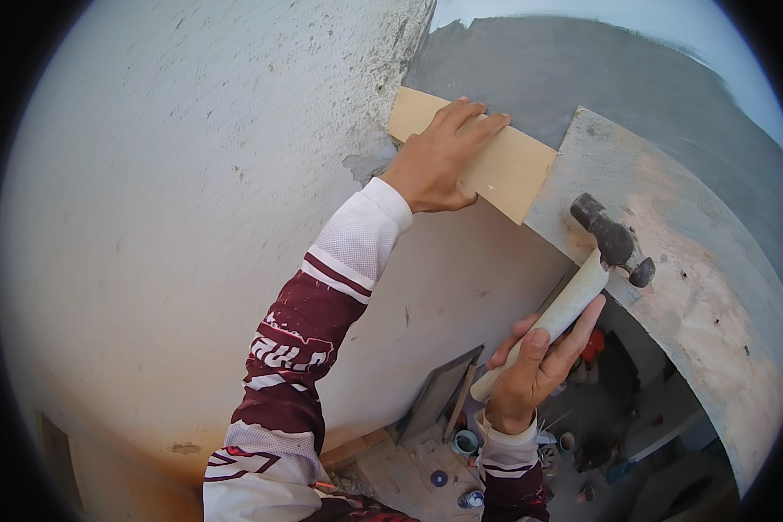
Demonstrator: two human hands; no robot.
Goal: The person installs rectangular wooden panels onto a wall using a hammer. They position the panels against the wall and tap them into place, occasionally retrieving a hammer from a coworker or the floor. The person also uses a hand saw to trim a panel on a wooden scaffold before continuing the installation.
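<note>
My left hand grips a flat, light tan board, with fingers over its upper part and the thumb near its lower edge. The board lies against the grey plastered surface, its left end close to the white wall and its right end meeting a larger worn panel. Below and to the right, my right hand holds a hammer by its pale handle, some fingers stretched along it. The dark metal head, rounded at one end, is up in front of the worn panel.
A rough white wall fills the left side. The worn panel has a curved lower edge and several small holes. Far below, the floor holds a bucket, planks, a leaning framed panel and other scattered items.
</note>
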